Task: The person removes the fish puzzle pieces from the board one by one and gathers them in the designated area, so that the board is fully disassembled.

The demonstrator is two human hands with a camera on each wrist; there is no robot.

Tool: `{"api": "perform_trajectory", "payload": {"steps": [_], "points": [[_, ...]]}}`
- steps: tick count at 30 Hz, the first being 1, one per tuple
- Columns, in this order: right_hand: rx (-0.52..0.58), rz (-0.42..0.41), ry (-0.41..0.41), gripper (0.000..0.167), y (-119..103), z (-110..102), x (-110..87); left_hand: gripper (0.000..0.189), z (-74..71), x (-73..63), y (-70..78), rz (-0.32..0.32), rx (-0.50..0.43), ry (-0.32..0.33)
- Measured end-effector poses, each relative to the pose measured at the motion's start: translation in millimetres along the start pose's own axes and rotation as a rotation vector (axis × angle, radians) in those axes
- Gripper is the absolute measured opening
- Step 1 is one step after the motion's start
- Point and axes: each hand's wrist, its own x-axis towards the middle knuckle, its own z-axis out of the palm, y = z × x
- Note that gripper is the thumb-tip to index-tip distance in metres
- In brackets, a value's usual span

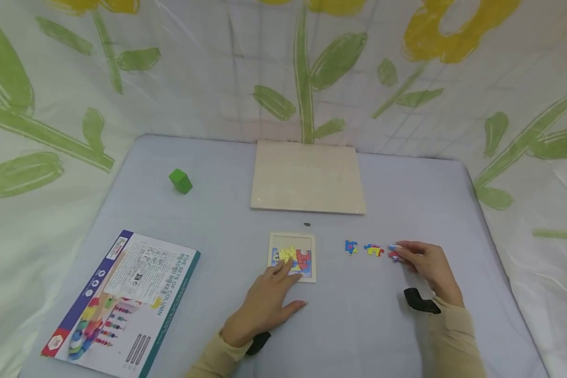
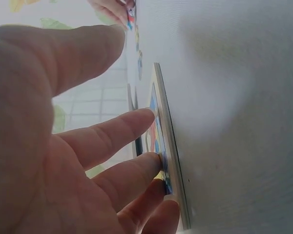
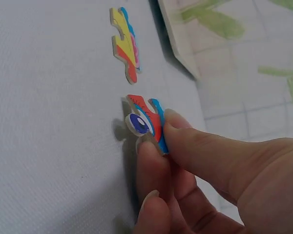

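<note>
My right hand [image 1: 427,265] pinches a red and blue puzzle piece [image 3: 149,119] with an eye printed on it, between thumb and fingers, tilted at the table surface. Beside it lies a yellow and red puzzle piece [image 1: 374,250], and further left a blue puzzle piece [image 1: 350,247]. My left hand [image 1: 269,304] rests its extended fingertips on the puzzle in a small wooden frame [image 1: 313,241]. Joined yellow, red and blue pieces [image 1: 304,259] fill the frame's lower part, while bare wood shows at its top. The fingers hide some of the pieces.
A pale wooden board [image 1: 308,177] lies at the back middle. A green block [image 1: 180,181] sits at the back left. On the left lies a large printed box [image 1: 123,310]. A small dark bit [image 1: 307,224] is above the frame. A flower-painted sheet [image 1: 193,79] hangs behind the table.
</note>
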Motion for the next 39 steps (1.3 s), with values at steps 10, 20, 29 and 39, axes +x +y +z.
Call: {"api": "perform_trajectory", "payload": {"steps": [10,20,29,39], "points": [[-0.338,0.001,0.145,0.050,-9,6,-1.1,0.052,1.6,1.5,-1.9,0.008,-0.005,-0.002],[-0.318,-0.244,0.298,0.027,-53,44,-15.1,0.052,0.6,-0.9,6.5,-0.002,0.026,0.032],[-0.251,-0.525,-0.146,0.022,-122,145,-4.3,0.053,7.7,-3.9,6.7,0.040,0.049,0.081],[-0.382,-0.522,-0.250,0.032,-149,194,-1.0,0.052,8.6,-6.5,-7.8,0.087,-0.073,0.039]]}}
